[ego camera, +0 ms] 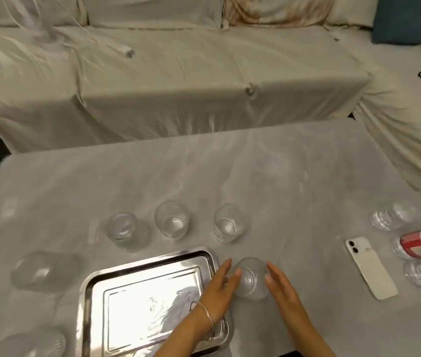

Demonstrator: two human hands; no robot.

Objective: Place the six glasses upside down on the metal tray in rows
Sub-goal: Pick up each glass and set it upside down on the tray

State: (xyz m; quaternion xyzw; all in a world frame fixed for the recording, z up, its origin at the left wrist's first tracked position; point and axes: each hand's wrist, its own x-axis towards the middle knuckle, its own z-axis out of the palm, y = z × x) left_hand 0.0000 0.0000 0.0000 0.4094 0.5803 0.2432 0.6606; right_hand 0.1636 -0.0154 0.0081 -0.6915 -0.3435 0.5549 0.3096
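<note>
Cupping glass (252, 280) btwn open L hand (221, 288) & R hand (282, 289), beside metal tray (89, 284)

Tray (89, 287) bare; glasses (172, 220) behind it.

- My left hand (219, 289): a thin silver bangle (208, 319) circles the wrist.
- My right hand (285, 289): no ring, no sleeve.
- Both forearms bare.

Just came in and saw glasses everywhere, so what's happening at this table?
A person is bringing both hands around one glass beside the metal tray: left hand, right hand, fingers open. The tray holds no glasses yet. Five other glasses stand around it on the table.
</note>
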